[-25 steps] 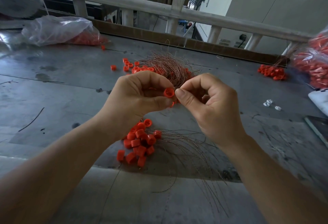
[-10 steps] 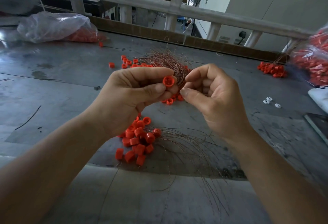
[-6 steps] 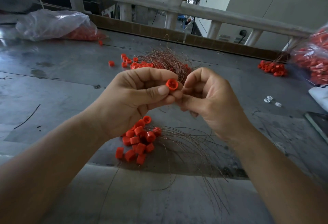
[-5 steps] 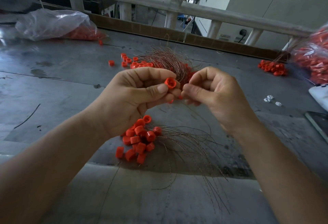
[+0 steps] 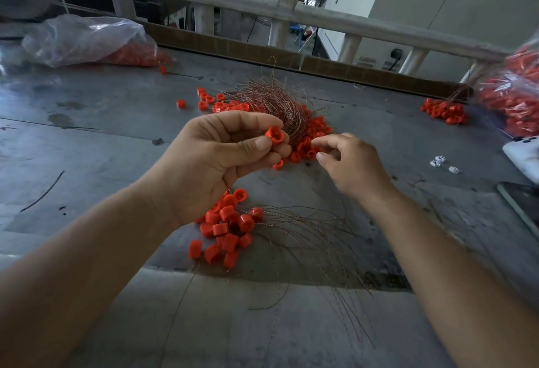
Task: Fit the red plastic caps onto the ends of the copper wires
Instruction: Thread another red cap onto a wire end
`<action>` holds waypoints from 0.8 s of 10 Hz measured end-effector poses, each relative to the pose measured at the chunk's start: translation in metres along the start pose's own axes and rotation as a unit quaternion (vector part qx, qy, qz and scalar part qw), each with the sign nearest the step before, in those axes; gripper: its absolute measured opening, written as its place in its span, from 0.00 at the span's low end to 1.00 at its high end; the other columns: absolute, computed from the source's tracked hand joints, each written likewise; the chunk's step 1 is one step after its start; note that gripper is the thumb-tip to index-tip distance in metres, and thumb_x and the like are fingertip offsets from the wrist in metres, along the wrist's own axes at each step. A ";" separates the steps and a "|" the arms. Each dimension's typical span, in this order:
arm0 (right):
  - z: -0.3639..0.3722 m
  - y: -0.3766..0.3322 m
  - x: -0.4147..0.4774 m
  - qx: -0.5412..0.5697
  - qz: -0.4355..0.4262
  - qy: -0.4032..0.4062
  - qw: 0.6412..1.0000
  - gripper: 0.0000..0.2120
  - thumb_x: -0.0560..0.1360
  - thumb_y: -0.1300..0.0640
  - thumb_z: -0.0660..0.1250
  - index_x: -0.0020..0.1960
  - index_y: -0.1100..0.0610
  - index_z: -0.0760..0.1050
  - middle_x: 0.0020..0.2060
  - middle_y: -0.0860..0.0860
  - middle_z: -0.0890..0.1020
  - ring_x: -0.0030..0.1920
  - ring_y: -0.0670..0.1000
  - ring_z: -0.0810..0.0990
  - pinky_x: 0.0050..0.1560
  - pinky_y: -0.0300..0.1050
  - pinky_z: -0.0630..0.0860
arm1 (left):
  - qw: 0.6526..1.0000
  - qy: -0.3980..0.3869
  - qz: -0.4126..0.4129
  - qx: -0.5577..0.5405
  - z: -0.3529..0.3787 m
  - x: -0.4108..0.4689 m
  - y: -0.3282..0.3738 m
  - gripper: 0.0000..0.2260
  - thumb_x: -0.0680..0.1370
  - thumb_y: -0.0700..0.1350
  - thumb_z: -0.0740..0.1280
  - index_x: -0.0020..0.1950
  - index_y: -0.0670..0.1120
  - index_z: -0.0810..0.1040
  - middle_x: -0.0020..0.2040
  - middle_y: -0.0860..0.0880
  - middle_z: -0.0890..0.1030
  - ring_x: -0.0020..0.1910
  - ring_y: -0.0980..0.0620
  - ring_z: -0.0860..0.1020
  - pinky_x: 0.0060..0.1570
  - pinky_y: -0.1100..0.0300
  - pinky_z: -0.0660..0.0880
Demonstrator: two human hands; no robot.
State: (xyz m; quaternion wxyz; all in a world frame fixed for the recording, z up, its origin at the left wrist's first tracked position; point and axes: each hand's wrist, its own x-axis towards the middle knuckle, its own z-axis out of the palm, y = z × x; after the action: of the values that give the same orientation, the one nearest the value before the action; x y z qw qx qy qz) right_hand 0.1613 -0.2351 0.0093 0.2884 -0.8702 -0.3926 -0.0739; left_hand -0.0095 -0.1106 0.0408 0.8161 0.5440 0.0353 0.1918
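1. Red plastic marked the work: a single red cap (image 5: 274, 135) sat pinched between the thumb and fingertips of the left hand (image 5: 215, 163), held above the grey surface (image 5: 96, 140) with its open mouth turned toward the camera.
2. The right hand (image 5: 347, 163) hung just beside it, thumb and forefinger parted and curled, with nothing visibly in its grip; whether a thin strand ran between those fingertips could not be told.
3. Loose copper wires (image 5: 303, 233) fanned over the surface below the hands, next to a near pile of caps (image 5: 226, 230); a tangled copper bundle (image 5: 274, 102) lay farther back among more caps (image 5: 309, 143).
4. Judging from this, the step in hand was taking up one wire end to feed into the held cap.
5. To do it well, the right hand probably needed to pinch a single strand close to its tip, so the thin wire would not buckle.
6. The left hand would likely do best keeping the cap's mouth steady and facing the incoming end.
7. A straight push along the cap's axis seemed the safest way to seat it.
8. Picking two strands at once looked like the main risk.
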 end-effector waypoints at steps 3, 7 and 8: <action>0.006 0.000 0.003 -0.009 0.006 -0.007 1.000 0.02 0.73 0.61 0.66 0.43 0.55 0.76 0.41 0.50 0.78 0.41 0.48 0.74 0.44 0.41 0.70 | 1.000 -0.004 -0.004 0.008 0.001 -0.001 -0.001 0.10 0.64 0.34 0.64 0.38 0.41 0.84 0.37 0.45 0.84 0.38 0.51 0.83 0.38 0.65 0.79; -0.030 -0.044 -0.019 0.536 0.084 -0.147 0.827 0.07 0.74 0.63 0.62 0.42 0.55 0.77 0.29 0.49 0.81 0.29 0.44 0.79 0.31 0.34 0.75 | 0.995 0.019 0.002 0.100 -0.001 -0.001 -0.004 0.10 0.63 0.37 0.67 0.40 0.45 0.85 0.38 0.45 0.84 0.39 0.52 0.83 0.38 0.66 0.78; -0.030 -0.046 -0.021 0.545 0.077 -0.160 0.820 0.06 0.72 0.62 0.62 0.42 0.55 0.77 0.30 0.49 0.81 0.30 0.44 0.79 0.31 0.34 0.75 | 0.993 0.018 0.005 0.119 -0.001 0.000 -0.004 0.11 0.62 0.38 0.67 0.40 0.47 0.85 0.38 0.46 0.84 0.40 0.52 0.83 0.38 0.66 0.77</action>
State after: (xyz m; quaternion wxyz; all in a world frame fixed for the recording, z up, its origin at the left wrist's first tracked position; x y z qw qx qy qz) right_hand 0.1168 -0.2409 0.0473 0.6534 -0.5980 -0.3415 0.3144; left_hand -0.0089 -0.1108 0.0362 0.7437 0.6338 0.0699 0.2007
